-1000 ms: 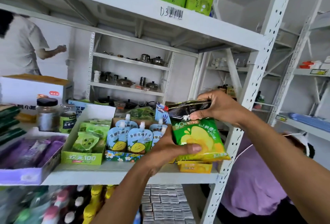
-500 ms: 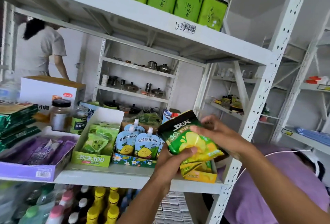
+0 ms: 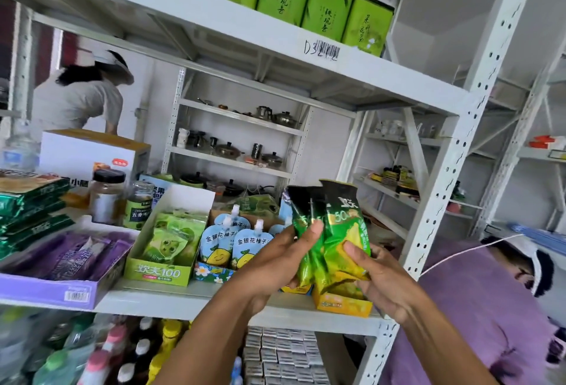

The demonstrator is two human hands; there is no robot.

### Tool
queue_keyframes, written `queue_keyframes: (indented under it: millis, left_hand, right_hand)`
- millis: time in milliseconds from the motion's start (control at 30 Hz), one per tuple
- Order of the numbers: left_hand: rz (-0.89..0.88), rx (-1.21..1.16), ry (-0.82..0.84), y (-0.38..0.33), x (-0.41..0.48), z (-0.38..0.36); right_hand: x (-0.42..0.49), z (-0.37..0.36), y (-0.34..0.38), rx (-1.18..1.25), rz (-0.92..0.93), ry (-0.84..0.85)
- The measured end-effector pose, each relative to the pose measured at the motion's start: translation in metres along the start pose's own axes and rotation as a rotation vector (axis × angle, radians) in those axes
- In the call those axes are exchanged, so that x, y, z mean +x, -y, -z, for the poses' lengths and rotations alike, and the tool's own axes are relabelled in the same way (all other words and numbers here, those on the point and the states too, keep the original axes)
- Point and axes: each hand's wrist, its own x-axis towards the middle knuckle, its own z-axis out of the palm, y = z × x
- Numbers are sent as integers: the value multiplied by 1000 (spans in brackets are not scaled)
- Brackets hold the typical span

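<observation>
Shelf (image 3: 183,305) front edge | left hand (image 3: 275,262), right hand (image 3: 378,280): fingers pinch pouches (image 3: 340,228) above yellow box (image 3: 343,306)

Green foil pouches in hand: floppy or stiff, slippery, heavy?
Probably floppy: the pouches crease and bulge where the left hand and right hand pinch them. Likely slippery, since the foil looks glossy. Seemingly light for their size: a thumb-and-finger pinch holds them upright.

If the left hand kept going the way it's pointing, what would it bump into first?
The green snack packets. The left hand grips them, thumb on the front, with the right hand holding their other side. What lies past them along that line is hard to judge; depth is unclear.
</observation>
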Motion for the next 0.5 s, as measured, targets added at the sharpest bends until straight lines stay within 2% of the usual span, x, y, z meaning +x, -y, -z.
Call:
queue_keyframes:
  millis: [67,300,500]
  left_hand:
    - [-43,-17,3,-1,-1,4]
    - [-137,-139,-260,2,0,4]
    - [-62,-194,-320,1,-3,24]
  right_hand:
    - [-2,-4,-3,50,9,-20]
    - [-1,-20,-10,180,64,-111]
    - [-3,-20,-2,472,50,-153]
